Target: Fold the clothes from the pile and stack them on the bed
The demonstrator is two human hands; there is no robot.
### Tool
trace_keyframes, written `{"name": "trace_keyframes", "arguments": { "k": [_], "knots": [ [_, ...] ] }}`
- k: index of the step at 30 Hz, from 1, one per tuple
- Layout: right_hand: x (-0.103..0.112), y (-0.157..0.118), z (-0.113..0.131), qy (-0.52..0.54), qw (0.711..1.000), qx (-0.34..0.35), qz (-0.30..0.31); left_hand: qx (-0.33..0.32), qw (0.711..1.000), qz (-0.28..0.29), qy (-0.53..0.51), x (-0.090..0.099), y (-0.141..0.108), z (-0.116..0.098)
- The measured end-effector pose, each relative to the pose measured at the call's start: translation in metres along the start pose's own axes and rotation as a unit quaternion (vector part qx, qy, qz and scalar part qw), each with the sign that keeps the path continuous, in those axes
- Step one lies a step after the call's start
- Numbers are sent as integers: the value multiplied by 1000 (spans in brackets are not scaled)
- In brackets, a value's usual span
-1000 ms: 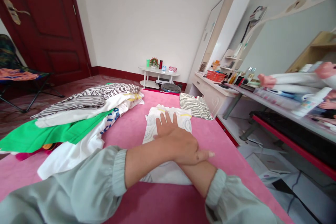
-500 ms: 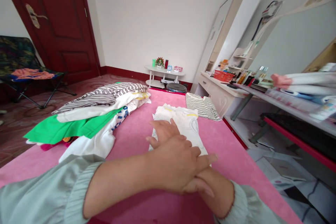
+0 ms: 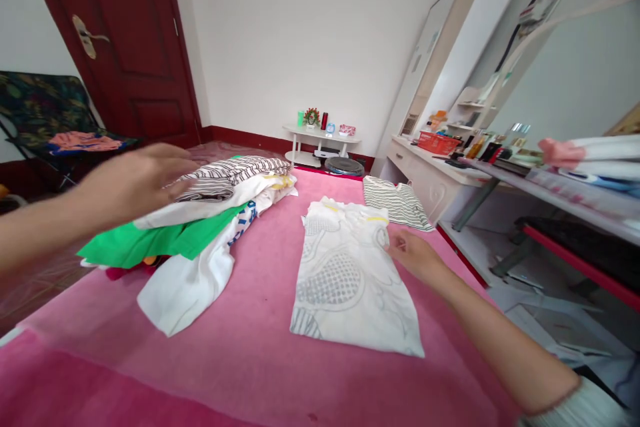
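Note:
A folded white shirt (image 3: pixel 357 280) with a grey print and yellow marks at its top lies flat on the pink bedspread (image 3: pixel 260 320). My right hand (image 3: pixel 415 255) is at its right edge, fingers loosely bent; whether they touch the cloth I cannot tell. My left hand (image 3: pixel 137 180), slightly blurred, is raised in front of the clothes pile with its fingers stretched out and nothing in them. That pile has a black-and-white striped garment (image 3: pixel 250 169) on top, then white cloth, a green garment (image 3: pixel 165 237) and a white garment with blue letters (image 3: pixel 200 293).
A folded striped shirt (image 3: pixel 397 203) lies beyond the white one. A dressing table (image 3: pixel 430 173) with a red basket (image 3: pixel 439 143) and bottles stands at the right. At the far wall is a small white table (image 3: pixel 320 136). A folding chair (image 3: pixel 45 107) stands left, by the red door (image 3: pixel 125 47).
My left hand has let go of my right wrist and moved left to the pile. My right hand has moved right to the white shirt's edge. The view has shifted slightly left.

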State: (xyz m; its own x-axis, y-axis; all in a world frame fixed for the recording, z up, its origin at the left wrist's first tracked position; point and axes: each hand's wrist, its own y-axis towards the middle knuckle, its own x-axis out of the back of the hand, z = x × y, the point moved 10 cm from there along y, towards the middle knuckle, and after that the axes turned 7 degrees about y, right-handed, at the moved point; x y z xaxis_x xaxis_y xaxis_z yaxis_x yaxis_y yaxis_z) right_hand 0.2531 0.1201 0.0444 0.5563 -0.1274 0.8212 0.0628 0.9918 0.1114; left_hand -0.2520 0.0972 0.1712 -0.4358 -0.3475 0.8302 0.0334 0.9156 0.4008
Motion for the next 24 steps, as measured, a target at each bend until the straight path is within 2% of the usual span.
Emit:
{"name": "trace_keyframes", "arguments": {
  "k": [2, 4, 6, 7, 9, 12, 14, 16, 18, 21, 24],
  "knots": [
    [-7, -9, -13, -53, 998, -20, 30, -43, 992, 116, -2, -58, -25, -44],
    [-10, -19, -19, -86, 995, -31, 45, -55, 971, 223, -71, -116, -55, -83],
    [-11, -26, -23, -109, 992, -39, 58, -87, 947, 285, -122, -157, -83, -115],
    [-12, -29, -25, -114, 991, -40, 64, -107, 943, 292, -121, -169, -92, -125],
    [-13, -33, -28, -111, 991, -34, 72, -133, 952, 265, -78, -176, -101, -131],
    [-17, -37, -34, -87, 993, -13, 81, -126, 970, 208, 20, -166, -100, -112],
    [-21, -39, -37, -75, 994, 3, 84, -113, 963, 243, 13, -167, -101, -94],
    [-24, -41, -40, -71, 994, 14, 79, -96, 944, 309, -57, -174, -107, -81],
    [-27, -42, -43, -75, 994, 17, 72, -76, 926, 346, -127, -181, -111, -72],
    [-31, -44, -45, -82, 995, 21, 61, -63, 921, 347, -165, -187, -113, -66],
    [-30, -47, -45, -92, 995, 25, 39, -62, 927, 336, -158, -192, -113, -66]
  ]
}}
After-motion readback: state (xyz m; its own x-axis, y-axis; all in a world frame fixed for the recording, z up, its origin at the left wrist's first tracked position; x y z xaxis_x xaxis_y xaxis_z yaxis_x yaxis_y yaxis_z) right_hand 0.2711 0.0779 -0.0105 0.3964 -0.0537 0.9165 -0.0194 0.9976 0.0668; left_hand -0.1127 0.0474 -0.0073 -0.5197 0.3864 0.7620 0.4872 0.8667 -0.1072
